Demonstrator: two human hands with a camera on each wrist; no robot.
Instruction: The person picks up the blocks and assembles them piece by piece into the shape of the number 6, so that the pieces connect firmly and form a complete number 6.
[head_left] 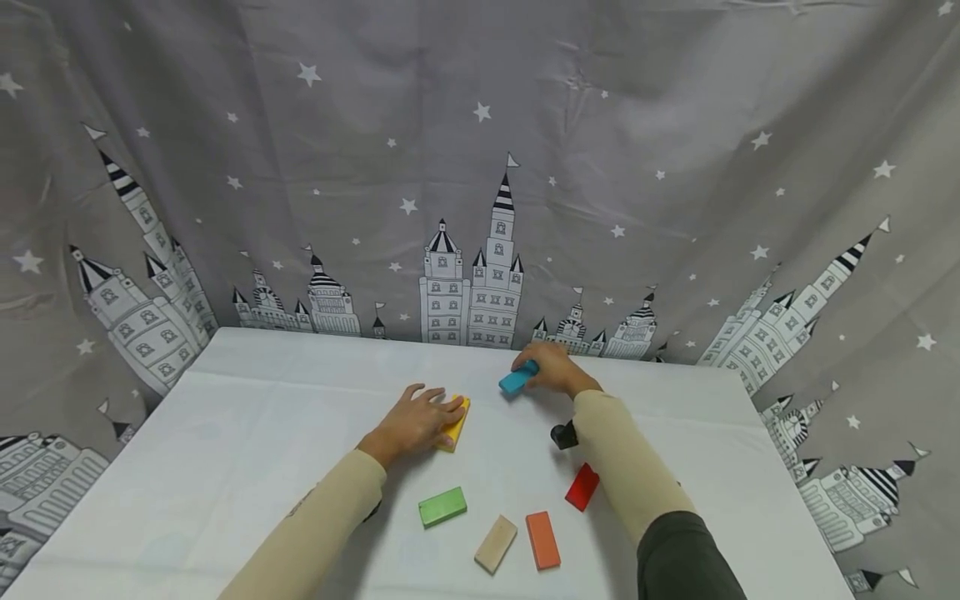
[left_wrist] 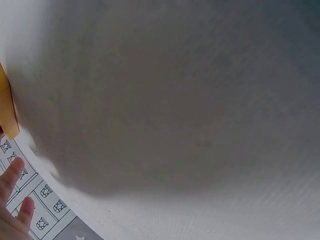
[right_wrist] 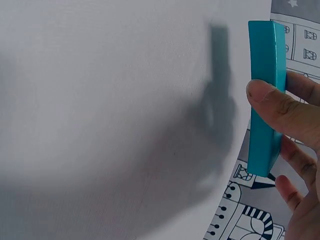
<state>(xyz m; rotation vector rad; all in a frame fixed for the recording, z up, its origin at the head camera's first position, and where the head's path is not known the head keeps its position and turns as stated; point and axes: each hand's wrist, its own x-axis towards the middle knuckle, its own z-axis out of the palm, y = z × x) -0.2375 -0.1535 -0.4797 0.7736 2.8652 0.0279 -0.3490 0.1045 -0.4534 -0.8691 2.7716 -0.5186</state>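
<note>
Sleeves (head_left: 307, 523); yellow block (head_left: 454, 428) in left hand (head_left: 415, 423), blue block (head_left: 516, 380) in right hand (head_left: 556, 369).

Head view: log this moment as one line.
left hand: touching yellow block | right hand: holding blue block | green block: lying on table

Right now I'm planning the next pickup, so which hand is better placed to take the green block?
Probably the left hand: it is nearer the green block, though it holds the yellow block and should release it first. The right hand is farther off, holding the blue block.
</note>
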